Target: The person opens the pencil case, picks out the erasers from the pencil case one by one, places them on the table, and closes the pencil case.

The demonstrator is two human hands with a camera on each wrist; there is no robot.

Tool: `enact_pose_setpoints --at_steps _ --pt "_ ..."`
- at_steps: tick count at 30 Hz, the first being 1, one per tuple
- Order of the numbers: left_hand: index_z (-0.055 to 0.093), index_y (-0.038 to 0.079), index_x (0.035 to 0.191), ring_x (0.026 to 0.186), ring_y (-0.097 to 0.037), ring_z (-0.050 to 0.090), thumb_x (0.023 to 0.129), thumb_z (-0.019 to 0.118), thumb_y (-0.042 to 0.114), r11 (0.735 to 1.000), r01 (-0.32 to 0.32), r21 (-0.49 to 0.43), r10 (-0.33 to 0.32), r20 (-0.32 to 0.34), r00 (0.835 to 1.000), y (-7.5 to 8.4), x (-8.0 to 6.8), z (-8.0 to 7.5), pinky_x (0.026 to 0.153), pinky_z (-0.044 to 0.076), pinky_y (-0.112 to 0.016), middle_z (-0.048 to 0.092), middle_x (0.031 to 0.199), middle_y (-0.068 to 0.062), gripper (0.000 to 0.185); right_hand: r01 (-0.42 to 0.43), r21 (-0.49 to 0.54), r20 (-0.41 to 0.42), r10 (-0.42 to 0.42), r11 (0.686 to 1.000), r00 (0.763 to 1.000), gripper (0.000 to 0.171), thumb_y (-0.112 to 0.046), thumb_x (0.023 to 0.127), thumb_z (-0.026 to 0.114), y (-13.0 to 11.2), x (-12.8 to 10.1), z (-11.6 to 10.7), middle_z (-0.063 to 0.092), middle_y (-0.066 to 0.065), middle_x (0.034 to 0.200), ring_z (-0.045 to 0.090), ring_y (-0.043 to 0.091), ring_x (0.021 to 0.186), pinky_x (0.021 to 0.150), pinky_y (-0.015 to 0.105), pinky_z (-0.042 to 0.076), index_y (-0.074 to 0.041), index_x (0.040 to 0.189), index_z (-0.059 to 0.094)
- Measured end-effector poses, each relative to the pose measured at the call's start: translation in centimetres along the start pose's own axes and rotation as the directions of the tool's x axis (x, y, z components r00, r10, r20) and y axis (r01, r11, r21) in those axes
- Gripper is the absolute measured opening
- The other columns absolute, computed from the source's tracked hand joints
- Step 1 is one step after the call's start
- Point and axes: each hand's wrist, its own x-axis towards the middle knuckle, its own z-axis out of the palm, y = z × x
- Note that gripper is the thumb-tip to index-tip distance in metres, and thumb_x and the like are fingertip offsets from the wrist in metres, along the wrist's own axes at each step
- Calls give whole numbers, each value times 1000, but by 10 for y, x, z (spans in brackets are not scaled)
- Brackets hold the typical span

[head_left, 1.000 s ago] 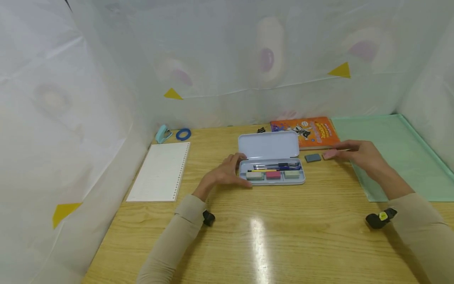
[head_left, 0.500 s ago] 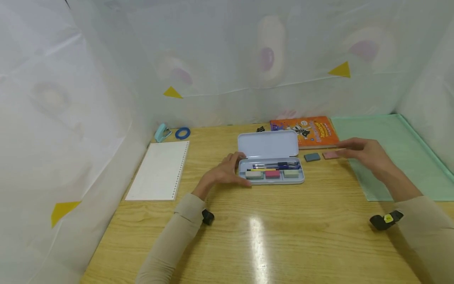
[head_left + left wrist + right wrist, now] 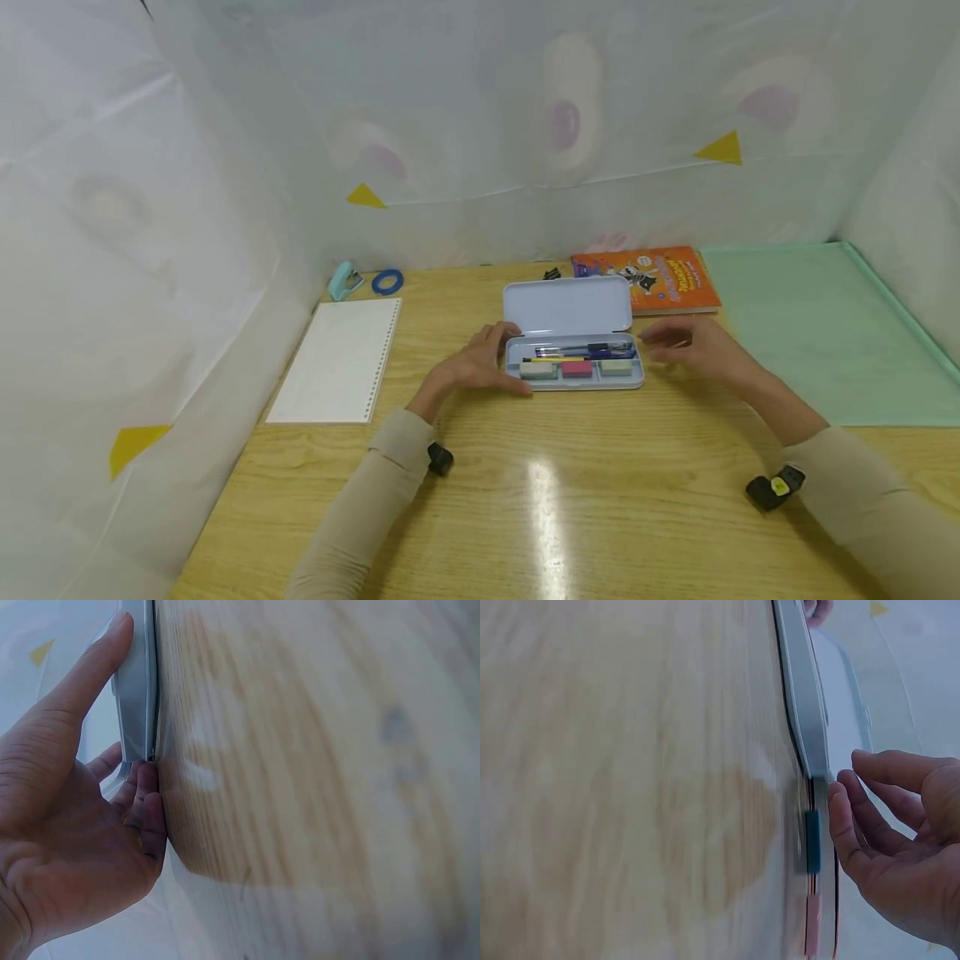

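Note:
My left hand (image 3: 480,362) grips the left end of an opened pale blue pencil case (image 3: 566,308), thumb along its front edge and fingers behind. Inside the case lie several pens (image 3: 592,351), with a whitish eraser (image 3: 537,371), a red eraser (image 3: 577,368) and a pale green eraser (image 3: 616,367) in the front row. At the case's right end, my right hand (image 3: 697,350) hovers with loosely bent fingers and nothing between them. Beneath it, the right wrist view shows a blue-grey eraser (image 3: 813,841) and a pink eraser (image 3: 813,924) on the table, both hidden in the head view.
An orange book (image 3: 675,279) lies behind the case, beside a black binder clip (image 3: 552,273). To the right is a green mat (image 3: 840,333). A white notebook (image 3: 337,362), a light blue stapler (image 3: 345,282) and a blue tape roll (image 3: 387,282) are at left.
My right hand has let go of the pink eraser, leaving it on the table beside the blue-grey one, and moved left to the case's right end. The left hand stays put.

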Motion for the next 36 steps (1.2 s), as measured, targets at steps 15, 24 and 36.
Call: enact_pose_setpoints --at_steps 15,24,36 --pt "34 23 151 126 -23 43 76 90 51 1000 1 -6 -1 0 1000 2 0 0 113 39 -43 44 140 -8 98 92 -91 85 -85 992 993 25 5 91 74 -22 9 26 72 11 107 62 23 93 79 26 53 -1 115 74" --pt "33 22 151 127 -24 44 77 90 51 1000 -7 -1 7 6 1000 3 0 0 113 39 -43 44 140 -9 98 119 -141 68 -110 983 992 20 1 92 74 -20 4 22 73 7 109 65 22 98 83 28 55 -6 111 76" --pt "33 23 152 130 -24 43 76 90 52 1000 -1 -9 1 4 1000 2 0 0 115 38 -43 43 144 -9 99 43 -120 41 -38 992 998 24 -6 97 73 -8 -12 -10 74 10 114 68 14 96 80 23 55 -3 121 73"
